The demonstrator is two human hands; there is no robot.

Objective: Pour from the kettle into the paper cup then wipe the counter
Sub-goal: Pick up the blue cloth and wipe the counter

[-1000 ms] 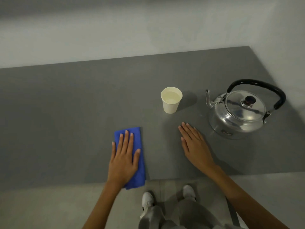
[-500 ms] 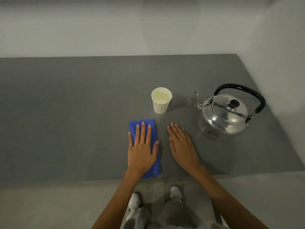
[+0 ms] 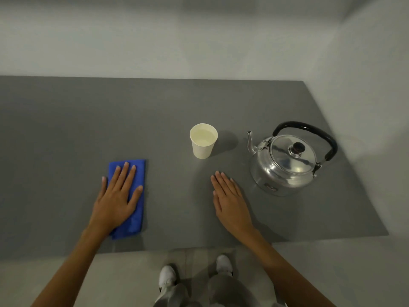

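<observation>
A white paper cup (image 3: 203, 149) holding pale liquid stands upright mid-counter. To its right sits a shiny metal kettle (image 3: 285, 167) with a black handle, its lid on and its spout pointing left toward the cup. My left hand (image 3: 115, 200) lies flat, fingers spread, pressing on a folded blue cloth (image 3: 139, 173) at the counter's front left. My right hand (image 3: 232, 200) rests flat and empty on the grey counter (image 3: 88, 120), in front of the cup and left of the kettle, touching neither.
The counter ends at a white back wall (image 3: 199, 41) and a side wall just right of the kettle. Its front edge runs below my wrists. Beyond it are the floor and my white shoes (image 3: 168, 278).
My left hand slid the blue cloth right, close to my right hand, then back left across the counter. The right hand, cup and kettle stayed put.
</observation>
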